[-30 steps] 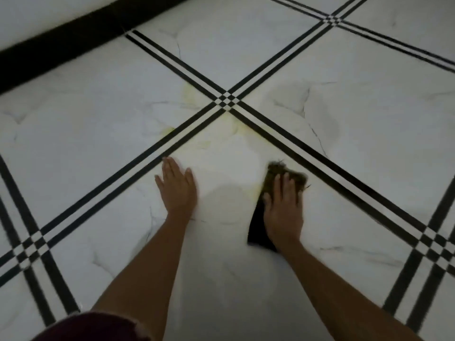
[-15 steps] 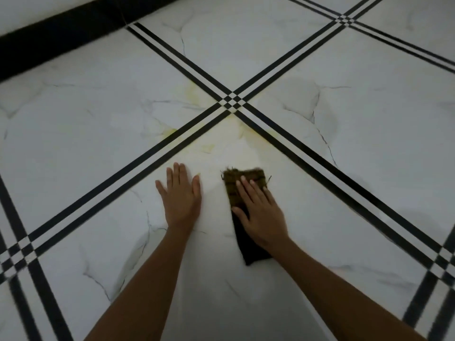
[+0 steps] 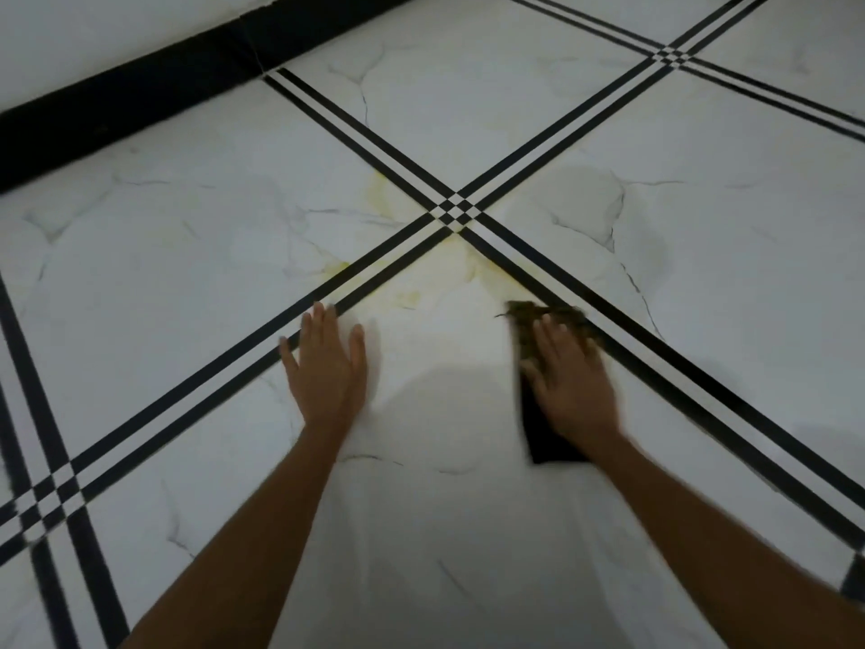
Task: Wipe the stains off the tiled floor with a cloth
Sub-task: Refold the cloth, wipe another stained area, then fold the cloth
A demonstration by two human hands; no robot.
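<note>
A dark brown cloth [image 3: 538, 433] lies flat on the white marble-look tiled floor [image 3: 187, 255]. My right hand [image 3: 573, 386] presses down on it with fingers spread, right of centre, close to the black double stripe. Both are blurred by motion. Pale yellow stains [image 3: 461, 269] spread just ahead of the cloth, below the checkered stripe crossing [image 3: 456, 210], with more yellow smears [image 3: 384, 194] on the tile to the left of the crossing. My left hand [image 3: 327, 367] rests flat on the floor, palm down, fingers together, its fingertips touching a black stripe.
Black double stripes cross the floor diagonally. A black skirting board [image 3: 140, 96] runs along the wall at the top left. A second stripe crossing [image 3: 42, 508] lies at the lower left, a third [image 3: 671, 56] at the top right.
My right hand has swept the cloth from beside my left hand out to the right, toward the black stripe. The left hand has stayed planted.
</note>
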